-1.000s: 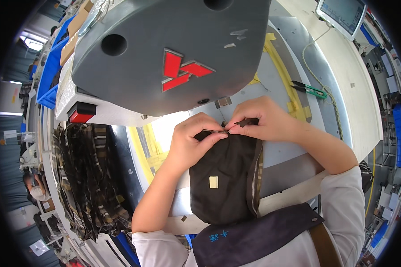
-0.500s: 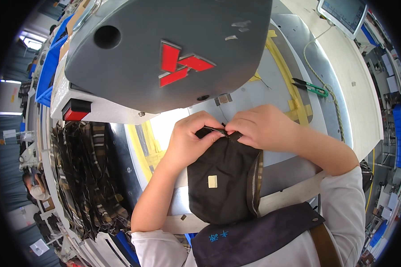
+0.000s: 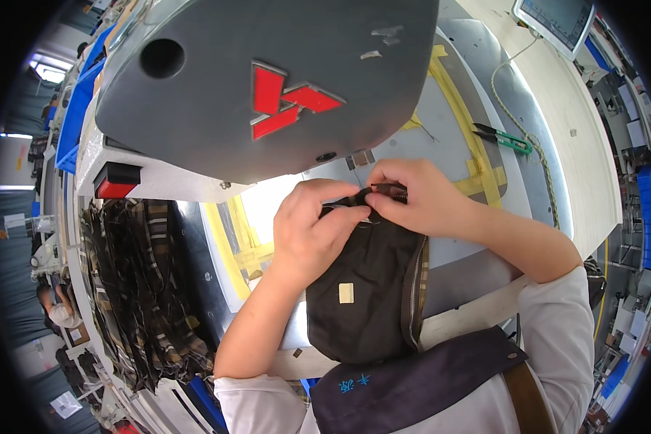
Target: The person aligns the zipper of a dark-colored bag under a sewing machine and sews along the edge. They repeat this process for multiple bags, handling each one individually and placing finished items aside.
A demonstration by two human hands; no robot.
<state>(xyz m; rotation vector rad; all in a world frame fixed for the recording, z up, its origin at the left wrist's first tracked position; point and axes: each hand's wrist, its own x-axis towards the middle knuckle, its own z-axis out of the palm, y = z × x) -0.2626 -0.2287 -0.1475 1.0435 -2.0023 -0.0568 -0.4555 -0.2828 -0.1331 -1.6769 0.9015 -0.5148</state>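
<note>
My left hand [image 3: 304,231] pinches the upper edge of a dark brown fabric piece [image 3: 362,289], which has a long zipper [image 3: 417,289] along its right side, plaid beside the zipper and a small pale patch in the middle. My right hand [image 3: 409,199] grips the top corner of the same piece beside my left fingertips, with a short dark zipper end between thumb and forefinger. The grey machine head [image 3: 217,87] with a red emblem overhangs my hands. Just beyond them is a small metal fitting [image 3: 359,159] under the head.
A heap of dark plaid fabric [image 3: 137,289] lies left. Green thread snips [image 3: 503,139] and a cord rest right of the taped plate [image 3: 452,108]. A screen [image 3: 553,22] stands upper right; blue bins [image 3: 87,108] are upper left. A person [image 3: 60,307] sits far left.
My fingers have shifted slightly upward along the top of the piece. My right hand dipped, then rose, turning the corner it holds. The machine head appears slightly further left in view.
</note>
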